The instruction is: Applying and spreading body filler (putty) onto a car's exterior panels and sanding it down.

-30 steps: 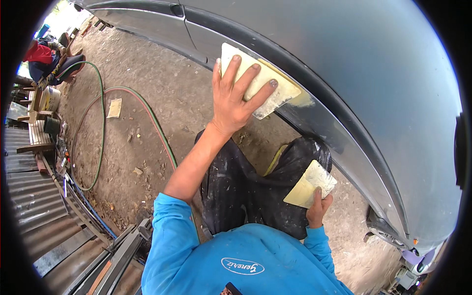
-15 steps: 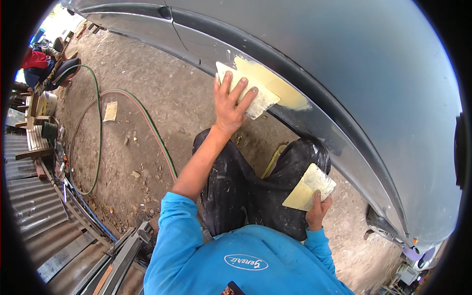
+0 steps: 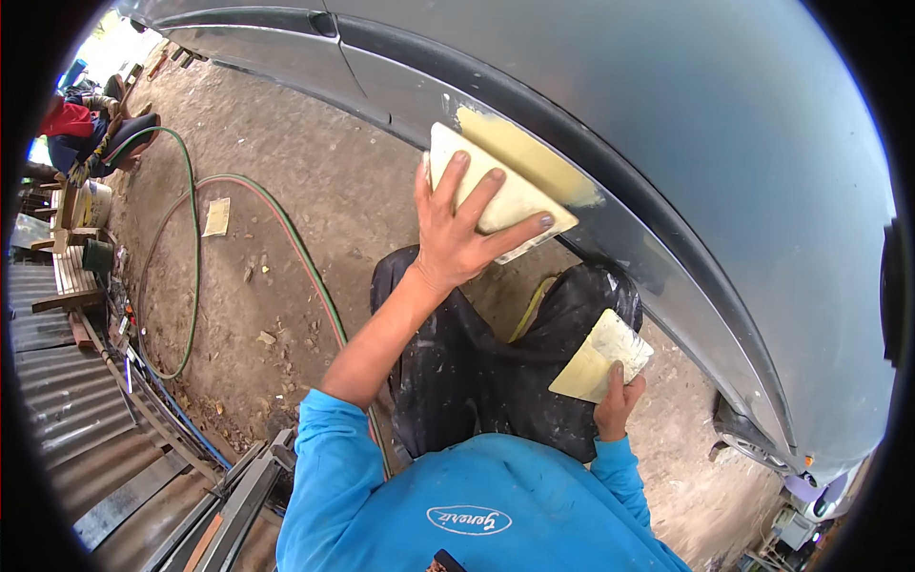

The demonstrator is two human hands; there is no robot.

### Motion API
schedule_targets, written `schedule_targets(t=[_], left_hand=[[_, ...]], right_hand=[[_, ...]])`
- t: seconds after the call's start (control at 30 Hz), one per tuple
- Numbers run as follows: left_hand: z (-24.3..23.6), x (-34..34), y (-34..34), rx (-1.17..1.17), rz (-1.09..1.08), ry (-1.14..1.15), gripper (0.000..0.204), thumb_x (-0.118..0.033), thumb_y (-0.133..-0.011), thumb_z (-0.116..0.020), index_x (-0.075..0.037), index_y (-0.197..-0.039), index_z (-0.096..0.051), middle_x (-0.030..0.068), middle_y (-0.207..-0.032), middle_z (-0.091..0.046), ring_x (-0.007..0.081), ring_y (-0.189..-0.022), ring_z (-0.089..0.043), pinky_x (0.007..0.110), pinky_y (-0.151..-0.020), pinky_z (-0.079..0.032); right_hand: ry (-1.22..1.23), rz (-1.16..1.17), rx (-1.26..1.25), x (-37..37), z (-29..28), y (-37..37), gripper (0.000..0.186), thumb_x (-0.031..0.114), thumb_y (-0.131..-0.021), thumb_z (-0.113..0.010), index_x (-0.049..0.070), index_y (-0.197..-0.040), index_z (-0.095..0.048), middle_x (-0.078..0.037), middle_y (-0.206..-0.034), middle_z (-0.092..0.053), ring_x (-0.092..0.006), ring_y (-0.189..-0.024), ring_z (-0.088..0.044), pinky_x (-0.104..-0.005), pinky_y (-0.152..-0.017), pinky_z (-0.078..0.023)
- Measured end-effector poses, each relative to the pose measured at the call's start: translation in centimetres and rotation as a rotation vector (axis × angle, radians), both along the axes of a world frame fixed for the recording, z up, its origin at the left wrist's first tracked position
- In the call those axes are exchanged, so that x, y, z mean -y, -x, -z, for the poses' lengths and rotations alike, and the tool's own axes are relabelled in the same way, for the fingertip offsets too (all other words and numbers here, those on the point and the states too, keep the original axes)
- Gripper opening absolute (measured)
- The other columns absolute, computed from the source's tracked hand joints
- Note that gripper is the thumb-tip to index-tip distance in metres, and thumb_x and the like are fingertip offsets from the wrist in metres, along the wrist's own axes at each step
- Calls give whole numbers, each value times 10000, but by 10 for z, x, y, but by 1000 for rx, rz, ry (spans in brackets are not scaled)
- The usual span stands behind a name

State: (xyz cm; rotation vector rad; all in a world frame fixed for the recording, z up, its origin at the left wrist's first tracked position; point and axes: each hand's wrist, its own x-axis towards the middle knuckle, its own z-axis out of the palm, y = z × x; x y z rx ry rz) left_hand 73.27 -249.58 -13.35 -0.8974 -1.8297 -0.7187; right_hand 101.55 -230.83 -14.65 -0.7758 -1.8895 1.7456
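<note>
My left hand (image 3: 453, 234) is spread over the near face of a cream putty spreader (image 3: 519, 198), its fingers splayed across it. The spreader's flat side faces me, and its far edge is at a patch of pale yellow filler (image 3: 534, 160) on the grey car door (image 3: 400, 91). I cannot tell whether that edge touches the panel. Low on the right, my right hand (image 3: 620, 405) grips a second spreader (image 3: 600, 355) by one side, the thumb on top. A yellowish smear coats part of this one, held above my dark trouser knee.
A black trim strip (image 3: 572, 129) runs along the car above the filler. Green and red hoses (image 3: 286, 229) loop over the dirt ground at left, beside a yellowish square sheet (image 3: 216, 216). Corrugated metal (image 3: 71, 410) lies lower left. Another person (image 3: 86, 133) sits far left.
My left hand and its spreader have shifted slightly right and toward me, the fingers wider apart. More of the spreader's face shows. My right hand has barely moved.
</note>
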Motion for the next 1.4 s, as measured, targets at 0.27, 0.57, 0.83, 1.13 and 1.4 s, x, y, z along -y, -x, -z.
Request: schedule_targets(t=[0.27,0.57,0.83,1.13,1.4], left_hand=[[-19,-12,21,-64,-64,5,419,-416,-793,-693,-511,-1185,-580,27,-1267,-488,352,-1284,-402,630,-1041,-292],[-17,-9,16,3,-52,62,413,-381,-788,-694,-511,-1168,-598,23,-1259,-491,352,-1282,-401,625,-1036,-290],[-23,-13,20,-35,-66,27,433,-383,-777,-708,-520,-1171,-590,24,-1264,-481,349,-1260,-415,621,-1023,-307],[3,-19,29,-80,-66,4,474,-384,-753,-731,-528,-1179,-579,29,-1270,-458,361,-1261,-402,617,-1002,-328],[50,-29,28,-63,-22,-56,422,-289,-741,-748,-478,-1102,-637,52,-1307,-430,380,-1302,-354,610,-997,-338]], right_hand=[[33,-15,-37,-3,8,-6,324,139,-952,-552,-69,-1201,-548,-121,-1148,-630,-158,-1018,-576,-286,-883,-443],[27,-28,-23,-1,1,-1,326,141,-950,-554,-69,-1199,-542,-111,-1133,-627,-152,-1002,-570,-283,-874,-444],[19,-29,-23,-2,2,-2,334,141,-950,-552,-68,-1210,-536,-115,-1154,-621,-153,-1006,-571,-286,-877,-445],[23,-14,0,-4,3,-3,317,125,-950,-541,-63,-1205,-539,-115,-1136,-626,-154,-1005,-574,-284,-876,-446],[14,-4,1,-5,3,-5,308,127,-949,-545,-63,-1192,-552,-104,-1113,-637,-144,-993,-572,-281,-868,-446]])
